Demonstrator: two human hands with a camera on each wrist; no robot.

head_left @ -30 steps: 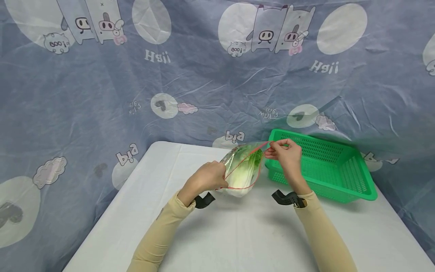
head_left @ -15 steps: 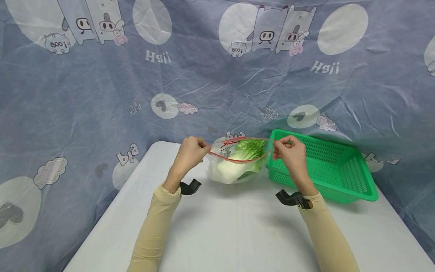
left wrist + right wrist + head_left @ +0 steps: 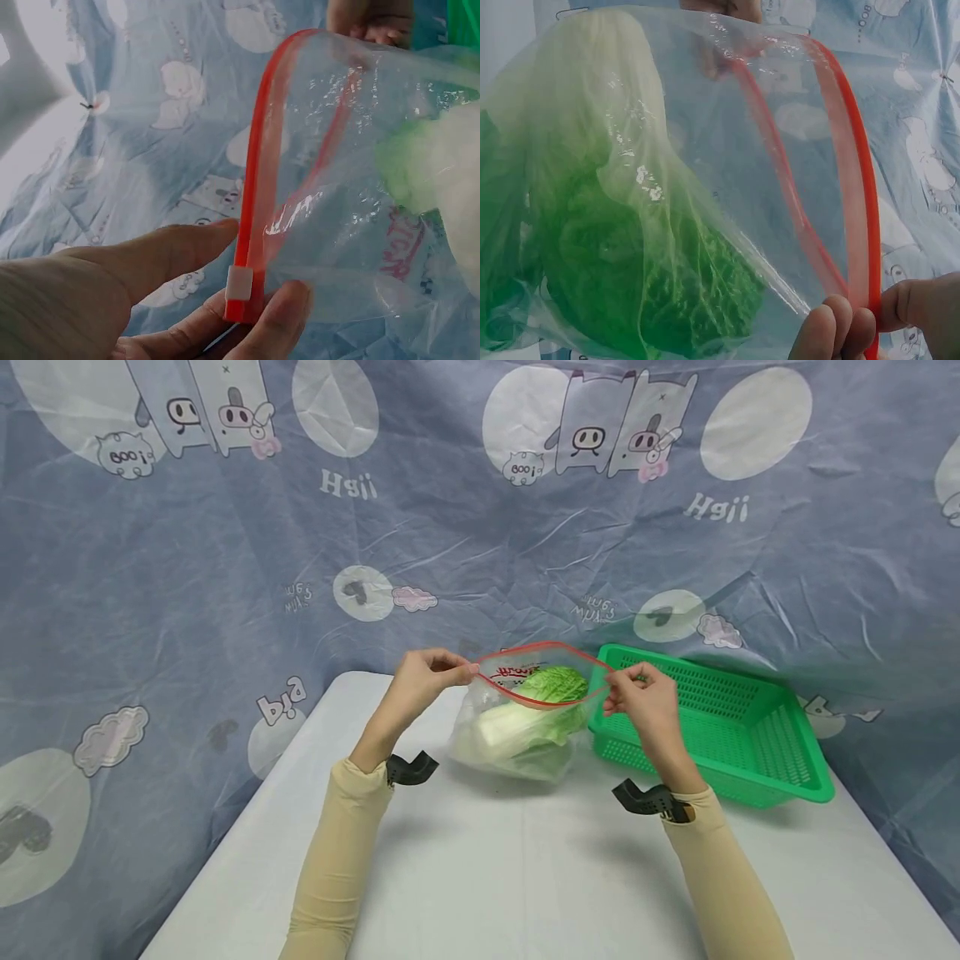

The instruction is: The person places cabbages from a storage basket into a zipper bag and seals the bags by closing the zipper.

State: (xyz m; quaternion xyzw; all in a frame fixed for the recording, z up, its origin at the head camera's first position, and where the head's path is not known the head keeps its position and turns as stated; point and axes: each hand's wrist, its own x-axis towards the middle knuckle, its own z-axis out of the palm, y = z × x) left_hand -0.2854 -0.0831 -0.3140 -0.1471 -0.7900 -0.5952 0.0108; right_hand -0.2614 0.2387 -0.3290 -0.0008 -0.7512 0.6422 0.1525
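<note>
A clear plastic zip bag with a red zipper rim hangs between both hands, its mouth spread wide. Inside it lies a napa cabbage, pale stem to the left and green leaves to the right. The left hand pinches the left end of the rim, close to a white slider in the left wrist view. At the opposite end, the right hand pinches the rim between thumb and fingers, as the right wrist view also shows.
A green perforated basket stands on the white table at the right, just behind the right hand. A blue-grey patterned cloth hangs behind the table.
The left hand has moved up and to the left, drawing the rim apart from the right hand. The bag mouth has widened and the cabbage has turned to lie more sideways.
</note>
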